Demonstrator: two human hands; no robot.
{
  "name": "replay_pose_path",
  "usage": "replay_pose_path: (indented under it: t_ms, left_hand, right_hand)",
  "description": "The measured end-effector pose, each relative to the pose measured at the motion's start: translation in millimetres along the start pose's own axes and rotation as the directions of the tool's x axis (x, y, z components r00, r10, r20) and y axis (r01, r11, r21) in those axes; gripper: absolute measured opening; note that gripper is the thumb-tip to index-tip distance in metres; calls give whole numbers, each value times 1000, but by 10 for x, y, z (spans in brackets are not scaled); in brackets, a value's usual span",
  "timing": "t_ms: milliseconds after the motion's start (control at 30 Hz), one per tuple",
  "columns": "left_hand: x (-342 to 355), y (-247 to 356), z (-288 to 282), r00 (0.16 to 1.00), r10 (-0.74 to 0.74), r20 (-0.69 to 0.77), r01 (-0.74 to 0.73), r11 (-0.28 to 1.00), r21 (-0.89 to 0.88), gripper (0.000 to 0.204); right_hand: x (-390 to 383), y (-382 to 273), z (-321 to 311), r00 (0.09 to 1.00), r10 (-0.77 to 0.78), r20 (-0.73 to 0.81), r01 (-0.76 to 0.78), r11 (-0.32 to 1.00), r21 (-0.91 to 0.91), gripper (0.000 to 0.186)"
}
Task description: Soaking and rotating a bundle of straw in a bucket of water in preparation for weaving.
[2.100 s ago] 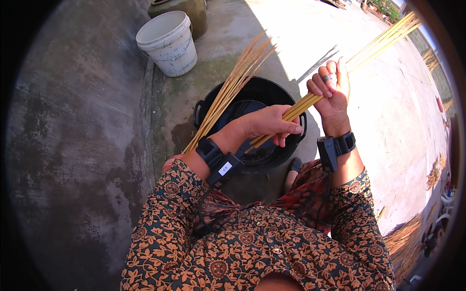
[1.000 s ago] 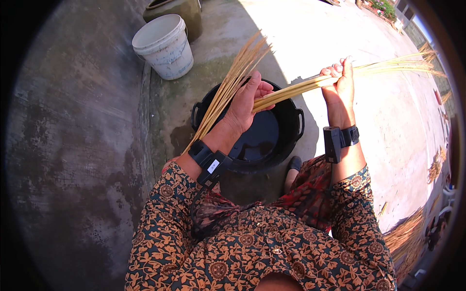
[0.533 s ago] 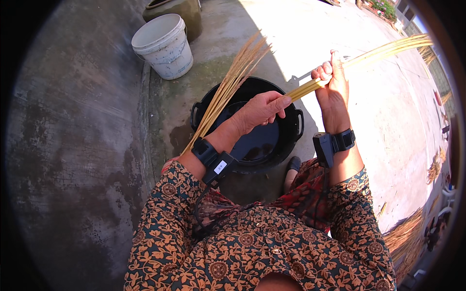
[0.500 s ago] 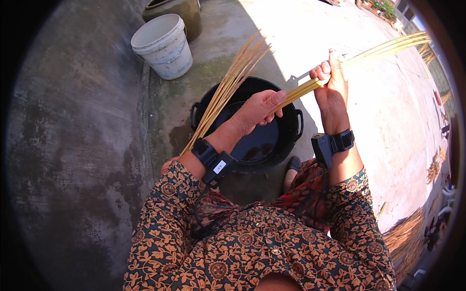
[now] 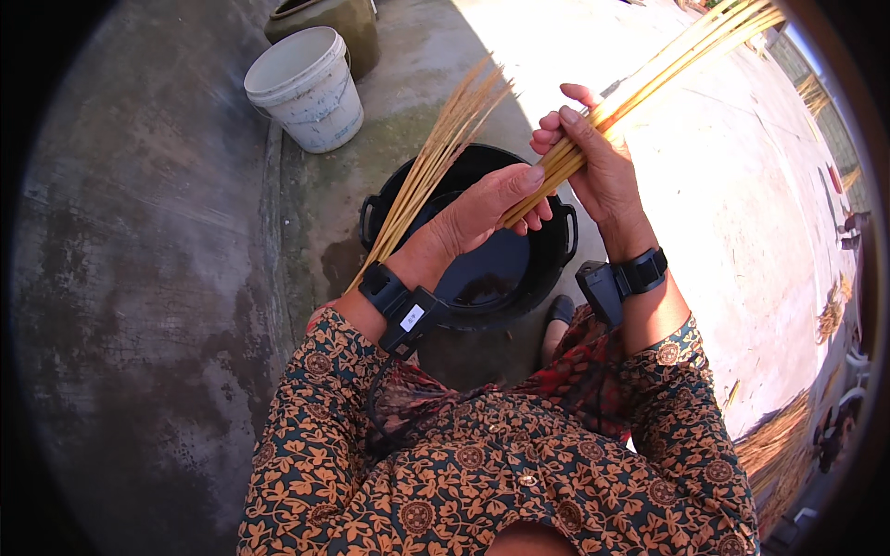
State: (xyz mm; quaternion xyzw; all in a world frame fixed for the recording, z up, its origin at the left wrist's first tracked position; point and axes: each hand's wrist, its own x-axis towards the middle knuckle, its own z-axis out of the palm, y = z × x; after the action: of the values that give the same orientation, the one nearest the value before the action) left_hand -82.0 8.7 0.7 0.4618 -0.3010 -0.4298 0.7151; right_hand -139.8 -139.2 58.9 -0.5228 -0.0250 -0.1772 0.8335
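Observation:
A bundle of yellow plant stalks (image 5: 640,99) slants up to the right between my hands, its far ends fanning out in the sunlight. My left hand (image 5: 489,206) is closed round the bundle's lower end, thumb on top. Higher up, my right hand (image 5: 593,153) wraps the same stalks with its thumb across them. Behind my left wrist, a second bunch of dry stalks with feathery tips (image 5: 426,176) leans over the rim of a black tub (image 5: 564,243). Dark liquid lies in the tub, below my hands.
A white bucket (image 5: 320,116) stands beyond the tub at the left, before a large olive-brown jar (image 5: 357,32). More straw-coloured stalks (image 5: 783,445) lie on the ground at the lower right. My shoe (image 5: 558,315) is beside the tub.
My right hand has come down and left along the stalks, closer to my left hand, and its fingers have turned round them. The bundle now tilts more steeply upward and its far ends spread wider.

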Motion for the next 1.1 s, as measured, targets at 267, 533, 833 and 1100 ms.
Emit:
replay_pose_path:
  t_ms: [267, 533, 833, 1100]
  left_hand:
    - [-17, -25, 61, 987, -134, -92, 157, 930, 332, 31]
    - [-37, -15, 122, 942, -332, 56, 320, 935, 153, 36]
    - [-72, -137, 332, 961, -267, 70, 256, 957, 138, 27]
    - [28, -321, 254, 926, 348, -149, -157, 711, 686, 24]
  right_hand:
    - [-15, 86, 56, 999, 36, 35, -34, 997, -66, 33]
    - [13, 143, -119, 967, 80, 243, -159, 933, 323, 30]
    - [15, 35, -109, 971, 73, 227, -156, 914, 375, 27]
    - [-3, 85, 111, 992, 62, -111, -47, 989, 138, 32]
